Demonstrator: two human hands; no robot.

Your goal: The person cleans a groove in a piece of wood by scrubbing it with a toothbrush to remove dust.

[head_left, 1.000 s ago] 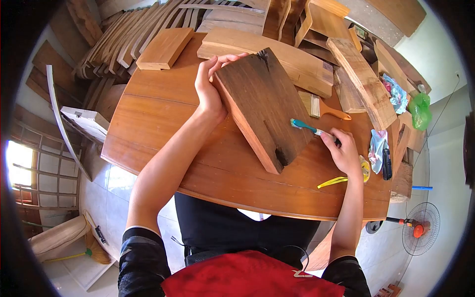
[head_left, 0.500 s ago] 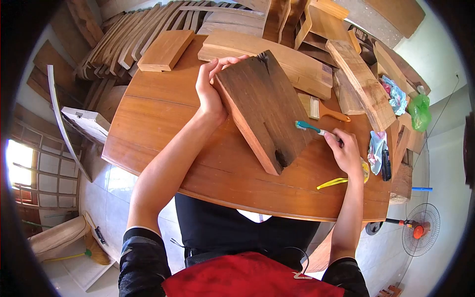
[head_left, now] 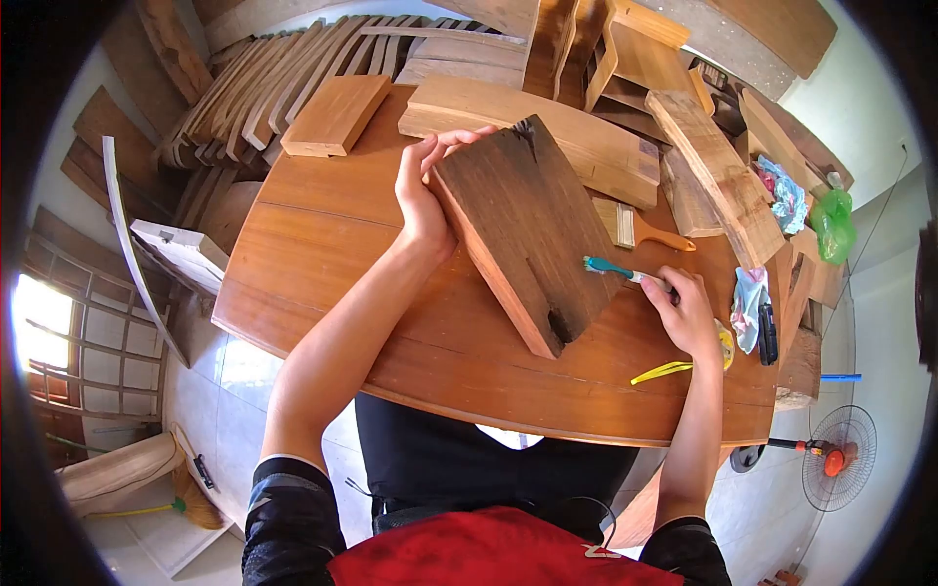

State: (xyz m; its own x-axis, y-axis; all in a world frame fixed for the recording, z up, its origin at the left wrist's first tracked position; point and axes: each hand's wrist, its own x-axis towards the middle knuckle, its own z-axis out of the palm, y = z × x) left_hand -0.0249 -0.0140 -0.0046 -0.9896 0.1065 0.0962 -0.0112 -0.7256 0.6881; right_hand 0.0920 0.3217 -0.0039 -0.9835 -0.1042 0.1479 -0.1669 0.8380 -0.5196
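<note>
My left hand [head_left: 427, 200] grips the upper left edge of a thick dark wooden board [head_left: 523, 230], which stands tilted above the table. The board's broad face is dark brown with blackened cracks near two corners, and its long side is reddish. In my right hand [head_left: 684, 308] is a toothbrush [head_left: 616, 269] with a teal head, its bristles at the board's right part; whether they touch is hard to tell. Behind the board, a flat paintbrush [head_left: 657, 232] with an orange handle lies on the table. A yellow tape measure [head_left: 724, 344] is partly hidden by my right wrist.
The brown wooden table [head_left: 313, 249] carries a light block [head_left: 337, 114], a long plank [head_left: 537, 132] and a leaning board [head_left: 713, 176]. At the right are a cloth [head_left: 748, 305], a black object [head_left: 766, 330] and a green plastic bag [head_left: 832, 225]. A fan [head_left: 838, 459] stands beyond.
The whole view has shifted slightly down and right. The toothbrush head sits a little higher on the board's face; both hands keep their hold.
</note>
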